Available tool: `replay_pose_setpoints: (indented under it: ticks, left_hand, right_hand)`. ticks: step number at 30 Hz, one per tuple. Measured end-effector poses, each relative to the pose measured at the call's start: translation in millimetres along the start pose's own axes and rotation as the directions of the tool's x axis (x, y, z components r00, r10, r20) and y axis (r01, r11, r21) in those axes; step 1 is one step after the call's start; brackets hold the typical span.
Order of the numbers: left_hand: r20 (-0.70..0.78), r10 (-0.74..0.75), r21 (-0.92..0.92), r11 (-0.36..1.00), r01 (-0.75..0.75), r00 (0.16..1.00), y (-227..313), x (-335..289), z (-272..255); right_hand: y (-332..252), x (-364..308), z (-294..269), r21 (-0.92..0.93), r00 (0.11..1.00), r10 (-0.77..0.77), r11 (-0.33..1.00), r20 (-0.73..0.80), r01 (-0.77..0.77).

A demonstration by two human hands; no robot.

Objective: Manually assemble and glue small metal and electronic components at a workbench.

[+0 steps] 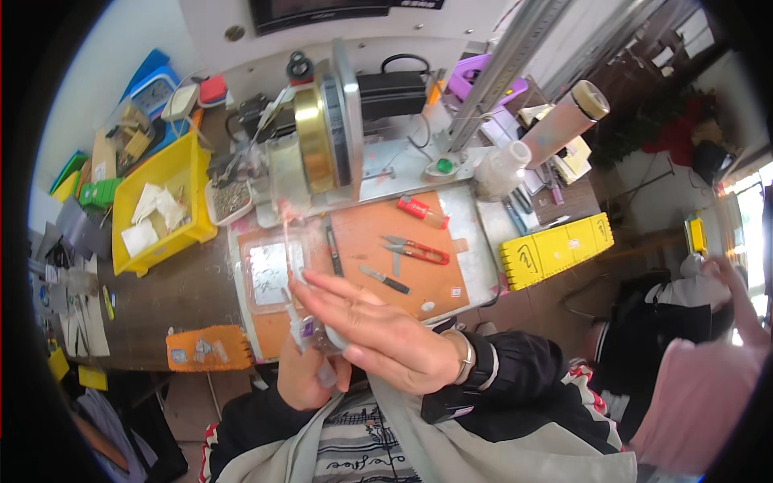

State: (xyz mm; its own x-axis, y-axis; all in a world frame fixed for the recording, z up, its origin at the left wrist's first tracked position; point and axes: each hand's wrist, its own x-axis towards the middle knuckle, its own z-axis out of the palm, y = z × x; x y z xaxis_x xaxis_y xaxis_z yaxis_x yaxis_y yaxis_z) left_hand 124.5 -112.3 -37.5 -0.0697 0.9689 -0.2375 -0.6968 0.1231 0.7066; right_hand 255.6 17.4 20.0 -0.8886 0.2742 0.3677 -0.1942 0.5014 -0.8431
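Note:
In front of my chest, my left hand (303, 381) is closed around a small translucent plastic piece (309, 328) with a purple patch. My right hand (386, 332) reaches across above it, fingers stretched out and held together, its palm side close against the piece. It hides part of the piece and of my left fingers. Beyond my hands, an orange-brown work mat (370, 233) bears red-handled thread snips (420, 251), a small knife (385, 279), a dark pen-like tool (334, 251) and a red screwdriver (423, 211). A clear shallow tray (276, 274) lies by my fingertips.
A machine with a gold wheel (312, 138) stands behind the mat. To the left are a yellow bin (165, 211), a dish of small parts (231, 200) and an orange tray (208, 348). A white bottle (501, 171), tumbler (570, 121) and yellow box (557, 250) stand right. Another person (700, 378) is far right.

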Motion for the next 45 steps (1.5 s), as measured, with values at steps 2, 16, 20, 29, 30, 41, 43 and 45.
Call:
replay_pose_setpoints:
  ticks: [2,16,20,29,30,41,43,45]
  left_hand:
    - [0.007,0.066,-0.006,0.998,-0.066,0.998,6,4,8]
    - [0.135,-0.028,0.01,1.0,0.027,0.99,10,-8,5]
    - [0.111,0.025,-0.053,0.998,-0.019,0.994,16,-3,17]
    - [0.196,0.121,-0.048,0.992,-0.114,0.973,23,3,9]
    - [0.189,0.118,-0.042,0.993,-0.112,0.975,23,2,9]
    - [0.123,0.133,-0.256,0.962,-0.098,0.983,35,-2,-7]
    - [0.121,0.103,-0.403,0.914,-0.046,0.987,35,-1,-8]
    - [0.135,0.107,-0.371,0.927,-0.05,0.985,33,-2,-10]
  right_hand:
    - [1,0,-1,0.186,0.998,0.036,0.982,-0.042,-0.028]
    - [-19,4,2,-0.31,0.985,-0.157,0.935,0.067,0.17]
    - [-29,15,4,-0.336,0.998,-0.037,0.942,-0.056,0.016]
    - [-48,38,-18,-0.417,0.988,0.134,0.905,0.08,-0.089]
    - [-47,39,-19,-0.348,0.995,0.073,0.936,0.071,-0.044]
    - [-83,124,-103,-0.653,0.887,-0.253,0.754,-0.386,-0.07]
    - [-79,156,-156,-0.469,0.774,-0.29,0.883,-0.563,-0.01]
    - [-78,184,-207,-0.533,0.699,-0.383,0.846,-0.604,0.003]
